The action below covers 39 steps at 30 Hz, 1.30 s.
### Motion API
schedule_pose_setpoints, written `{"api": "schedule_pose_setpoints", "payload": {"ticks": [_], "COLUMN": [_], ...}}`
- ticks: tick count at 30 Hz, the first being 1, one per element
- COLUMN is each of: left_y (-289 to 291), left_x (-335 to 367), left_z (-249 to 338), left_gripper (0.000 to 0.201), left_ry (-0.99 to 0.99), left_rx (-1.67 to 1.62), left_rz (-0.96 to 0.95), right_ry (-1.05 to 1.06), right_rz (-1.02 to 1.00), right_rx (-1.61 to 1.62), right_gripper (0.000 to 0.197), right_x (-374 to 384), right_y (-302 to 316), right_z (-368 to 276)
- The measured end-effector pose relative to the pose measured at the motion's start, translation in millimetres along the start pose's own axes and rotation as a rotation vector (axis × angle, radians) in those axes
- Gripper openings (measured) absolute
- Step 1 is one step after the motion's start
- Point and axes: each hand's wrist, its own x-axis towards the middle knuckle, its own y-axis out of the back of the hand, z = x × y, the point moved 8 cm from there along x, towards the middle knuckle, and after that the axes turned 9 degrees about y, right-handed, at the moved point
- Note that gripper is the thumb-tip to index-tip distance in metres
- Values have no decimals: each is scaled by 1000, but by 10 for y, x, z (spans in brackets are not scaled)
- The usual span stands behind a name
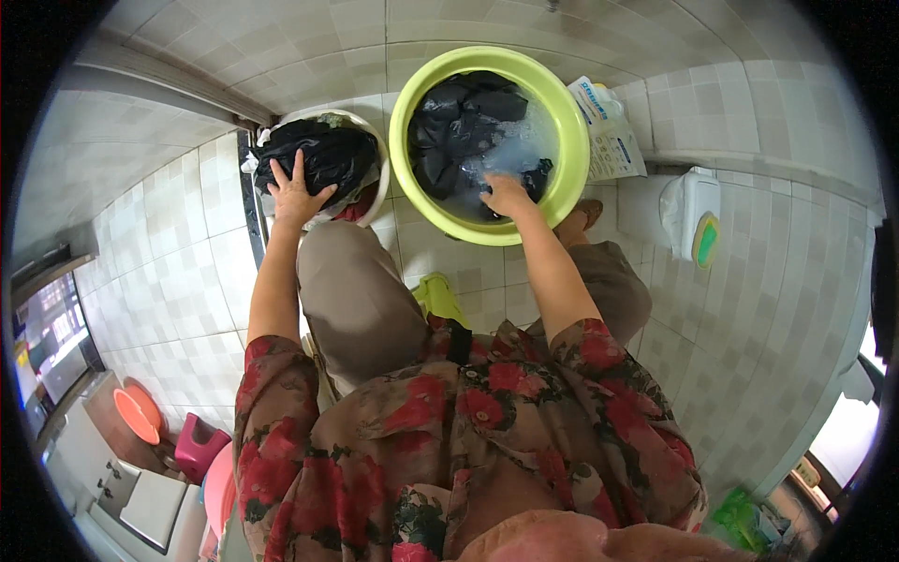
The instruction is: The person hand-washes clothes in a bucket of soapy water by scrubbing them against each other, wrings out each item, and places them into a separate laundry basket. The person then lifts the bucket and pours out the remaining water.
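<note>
Now the left hand [295,199], its grip spread wide, lies on black cloth [323,150] in a white bin [383,170]. The right hand [508,196] reaches into a green tub [577,150] with dark clothes [454,112] in bubbly water [531,148]; I can't tell its grip.

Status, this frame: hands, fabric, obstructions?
Left hand spread on crumpled black fabric bundle in round white tub. Right hand at sudsy water in round lime plastic basin, grip unclear; wet black fabric inside. No visible obstruction.

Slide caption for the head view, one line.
Left hand spread on a black bundle, right hand inside a lime basin of water and dark cloth.
</note>
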Motion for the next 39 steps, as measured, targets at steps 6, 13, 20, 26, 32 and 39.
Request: {"api": "schedule_pose_setpoints", "payload": {"ticks": [6,13,20,26,32,39], "left_y": [420,1064,1194,179,-66,88], "left_x": [-57,-226,-1216,-1264,-1166,-1188], "left_z": [-267,826,2612,2707,2629,2784], "left_gripper": [84,53,40,39,37,38], "left_ry": [-153,-156,-475,-644,-593,-624], "left_rx": [-237,-867,-985,84,293,189], "left_rz": [348,-3,-352,-236,-357,-306], "right_ry": [158,139,263,151,85,-22], "right_rz": [335,587,750,400,92,-122], "right_rx": [292,889,517,96,-217,-114], "right_gripper": [24,26,26,47,87,95], "right_x": [-357,-783,-1591,-1301,-544,491], "right_y": [493,1010,1804,1453,928,-142], "right_z": [39,346,-78,-130,-351,-39]}}
